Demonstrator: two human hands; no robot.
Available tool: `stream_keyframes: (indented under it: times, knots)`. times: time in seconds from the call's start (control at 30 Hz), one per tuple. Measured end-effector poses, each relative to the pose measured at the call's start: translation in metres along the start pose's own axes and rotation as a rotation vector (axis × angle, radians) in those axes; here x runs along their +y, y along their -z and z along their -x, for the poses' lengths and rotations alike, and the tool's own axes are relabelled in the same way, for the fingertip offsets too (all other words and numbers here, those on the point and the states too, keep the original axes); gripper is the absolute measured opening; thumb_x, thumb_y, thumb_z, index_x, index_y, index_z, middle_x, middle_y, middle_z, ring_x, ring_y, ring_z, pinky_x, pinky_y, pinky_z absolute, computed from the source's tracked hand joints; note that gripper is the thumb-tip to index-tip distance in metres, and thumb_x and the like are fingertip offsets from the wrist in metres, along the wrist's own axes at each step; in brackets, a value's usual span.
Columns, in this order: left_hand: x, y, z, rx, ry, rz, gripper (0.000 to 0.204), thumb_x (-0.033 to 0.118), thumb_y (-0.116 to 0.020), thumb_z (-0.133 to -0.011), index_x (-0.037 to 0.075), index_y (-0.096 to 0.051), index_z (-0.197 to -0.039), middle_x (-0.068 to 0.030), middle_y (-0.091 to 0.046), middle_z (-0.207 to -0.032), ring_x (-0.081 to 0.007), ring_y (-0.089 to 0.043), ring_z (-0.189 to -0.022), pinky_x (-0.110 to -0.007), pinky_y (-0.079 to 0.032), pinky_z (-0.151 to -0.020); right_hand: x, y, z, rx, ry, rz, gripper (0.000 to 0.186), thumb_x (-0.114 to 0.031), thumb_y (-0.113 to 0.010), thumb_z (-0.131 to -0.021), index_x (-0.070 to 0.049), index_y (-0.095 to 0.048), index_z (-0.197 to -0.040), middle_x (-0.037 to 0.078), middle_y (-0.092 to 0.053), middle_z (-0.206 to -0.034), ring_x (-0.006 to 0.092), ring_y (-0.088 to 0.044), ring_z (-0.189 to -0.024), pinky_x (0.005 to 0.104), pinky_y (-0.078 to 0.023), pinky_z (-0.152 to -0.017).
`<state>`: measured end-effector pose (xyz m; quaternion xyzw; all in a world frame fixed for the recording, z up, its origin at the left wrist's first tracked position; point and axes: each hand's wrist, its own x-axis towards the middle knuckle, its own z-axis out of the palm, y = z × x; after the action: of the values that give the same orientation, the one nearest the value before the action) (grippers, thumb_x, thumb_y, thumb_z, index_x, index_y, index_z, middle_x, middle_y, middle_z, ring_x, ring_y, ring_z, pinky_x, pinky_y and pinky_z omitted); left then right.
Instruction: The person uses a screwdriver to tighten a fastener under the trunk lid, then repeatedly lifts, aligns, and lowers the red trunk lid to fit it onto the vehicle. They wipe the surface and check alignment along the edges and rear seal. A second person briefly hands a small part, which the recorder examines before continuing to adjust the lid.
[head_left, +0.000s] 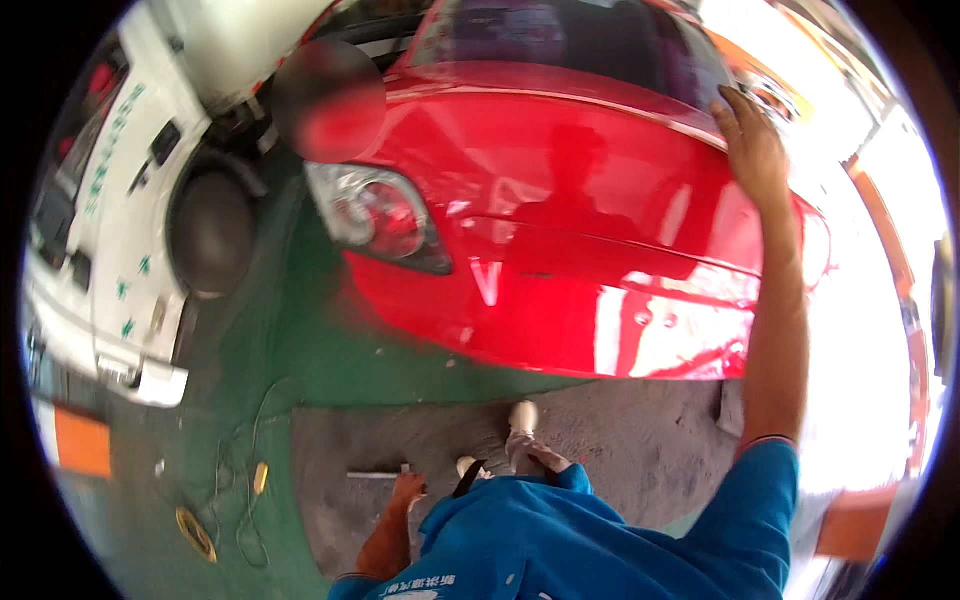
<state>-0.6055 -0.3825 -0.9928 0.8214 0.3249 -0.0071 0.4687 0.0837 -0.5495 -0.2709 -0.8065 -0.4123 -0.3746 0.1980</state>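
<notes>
My right hand (748, 140) reaches to the upper right of the red car (600, 160), over the edge of the trunk lid by the rear window (570, 45), its fingers apart and slightly curled; whether they touch it I cannot tell. Low at my side, my left hand (408, 488) grips a metal bar tool (370, 475) that sticks out leftward. The car's tail lamp (385, 215) sits at the left end of its rear, above the bumper (530, 330).
A white vehicle (130, 250) with green markings stands at the left. A cord with a yellow fitting (260, 478) and a yellow coil (195, 532) lie on the green floor (330, 370), beside a grey mat (640, 440) under my feet. An orange object (850, 520) is at the lower right.
</notes>
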Motion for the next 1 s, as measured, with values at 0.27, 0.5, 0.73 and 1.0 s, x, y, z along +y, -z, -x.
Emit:
stream_keyframes:
  times: [0.27, 0.5, 0.73, 1.0]
  knots:
    - [0.05, -0.066, 0.06, 0.007, 0.56, 0.417, 0.015, 0.02, -0.065, -0.081, 0.006, -0.068, -0.087, -0.017, -0.069, -0.082, -0.0336, -0.068, -0.08, -0.045, -0.055, -0.068, 0.064, -0.06, 0.0, -0.522, 0.225, 0.181, 0.051, -0.037, -0.036, -0.105, -0.009, -0.042, -0.148, 0.021, -0.043, -0.15, 0.0377, -0.042, -0.137, 0.0403, -0.034, -0.112]
    - [0.074, -0.068, 0.051, -0.105, 0.096, -0.367, 0.009, 0.014, -0.062, -0.082, 0.006, -0.064, -0.084, -0.0099, -0.07, -0.085, -0.0263, -0.071, -0.08, -0.039, -0.057, -0.067, 0.018, -0.11, 0.079, -0.46, -0.041, 0.021, 0.066, -0.043, -0.043, -0.102, 0.006, -0.038, -0.145, 0.027, -0.044, -0.146, 0.0408, -0.04, -0.137, 0.0441, -0.029, -0.115]
    - [0.06, -0.052, 0.053, 0.021, 0.185, -0.295, 0.014, 0.021, -0.068, -0.077, 0.009, -0.069, -0.084, -0.0111, -0.071, -0.085, -0.032, -0.07, -0.076, -0.045, -0.056, -0.068, 0.016, -0.198, 0.208, -0.486, -0.149, 0.229, 0.068, -0.048, -0.043, -0.101, 0.002, -0.038, -0.147, 0.023, -0.04, -0.15, 0.0368, -0.036, -0.141, 0.0444, -0.028, -0.117]
    - [0.034, -0.062, 0.101, 0.008, 0.076, -0.544, 0.02, 0.026, -0.061, -0.083, 0.007, -0.068, -0.086, -0.0107, -0.072, -0.082, -0.0292, -0.07, -0.074, -0.042, -0.056, -0.066, -0.009, -0.198, 0.211, -0.401, -0.297, 0.099, 0.067, -0.049, -0.042, -0.101, 0.001, -0.04, -0.146, 0.02, -0.043, -0.15, 0.035, -0.04, -0.139, 0.0436, -0.031, -0.115]
